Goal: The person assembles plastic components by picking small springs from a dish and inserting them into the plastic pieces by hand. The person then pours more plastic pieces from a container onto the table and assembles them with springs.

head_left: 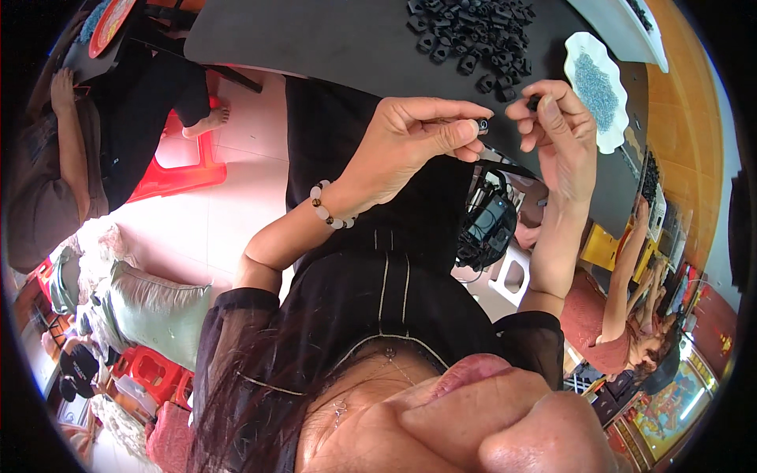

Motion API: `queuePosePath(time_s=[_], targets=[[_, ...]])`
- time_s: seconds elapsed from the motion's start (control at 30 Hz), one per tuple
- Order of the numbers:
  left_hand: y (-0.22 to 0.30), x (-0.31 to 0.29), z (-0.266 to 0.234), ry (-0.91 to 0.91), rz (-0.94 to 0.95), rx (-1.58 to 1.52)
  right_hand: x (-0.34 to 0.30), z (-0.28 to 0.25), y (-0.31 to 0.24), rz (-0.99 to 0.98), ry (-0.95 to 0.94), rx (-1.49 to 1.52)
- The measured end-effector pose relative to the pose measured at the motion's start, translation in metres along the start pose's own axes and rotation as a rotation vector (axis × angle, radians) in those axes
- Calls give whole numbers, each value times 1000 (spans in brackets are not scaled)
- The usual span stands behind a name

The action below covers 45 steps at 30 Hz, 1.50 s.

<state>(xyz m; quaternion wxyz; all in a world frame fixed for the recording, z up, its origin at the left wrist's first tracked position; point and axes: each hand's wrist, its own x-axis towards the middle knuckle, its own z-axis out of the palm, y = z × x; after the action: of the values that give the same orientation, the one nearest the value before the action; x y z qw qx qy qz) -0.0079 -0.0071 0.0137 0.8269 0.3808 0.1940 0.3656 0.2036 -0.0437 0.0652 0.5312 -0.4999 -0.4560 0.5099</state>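
My left hand (398,146), with a beaded bracelet at the wrist, pinches a small black part (483,124) between thumb and fingers. It has a round metallic-looking face turned outward. Level with it, my right hand (566,146) grips another small black piece (534,102) between thumb and forefinger. The two pieces are held apart, above the near edge of the dark table (315,35). Just beyond my hands lies a loose heap of small black plastic parts (481,39). A white scalloped dish (619,130) of tiny bluish pieces (593,91) stands beside my right hand.
A white tray (623,39) stands at the far right. At the left, a person in dark clothes (63,165) sits near a red stool (181,169). Another person in a reddish top (591,319) is at the right. A pale green stuffed sack (158,307) lies at the lower left.
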Motion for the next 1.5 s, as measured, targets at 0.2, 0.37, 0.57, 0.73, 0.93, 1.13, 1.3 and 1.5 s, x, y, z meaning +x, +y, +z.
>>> queuePosePath(time_s=[0.2,0.37,0.57,0.73,0.93,1.13,1.3,1.5], targets=[[-11,-1,4,-11,6,47,-21,12,16,-61,78,34],[-19,1,8,-13,-5,56,-33,7,23,-1,135,64],[-17,0,16,61,10,91,-33,-2,24,-85,98,89],[-21,-2,9,53,13,78,-32,9,33,-124,89,148],[-21,-4,0,104,70,110,-30,23,44,-124,110,235],[-23,-2,2,110,85,77,-30,20,53,-259,112,101],[-17,-2,7,58,89,119,-35,26,39,-187,155,139],[-12,4,16,14,120,188,-39,17,32,-125,136,218]])
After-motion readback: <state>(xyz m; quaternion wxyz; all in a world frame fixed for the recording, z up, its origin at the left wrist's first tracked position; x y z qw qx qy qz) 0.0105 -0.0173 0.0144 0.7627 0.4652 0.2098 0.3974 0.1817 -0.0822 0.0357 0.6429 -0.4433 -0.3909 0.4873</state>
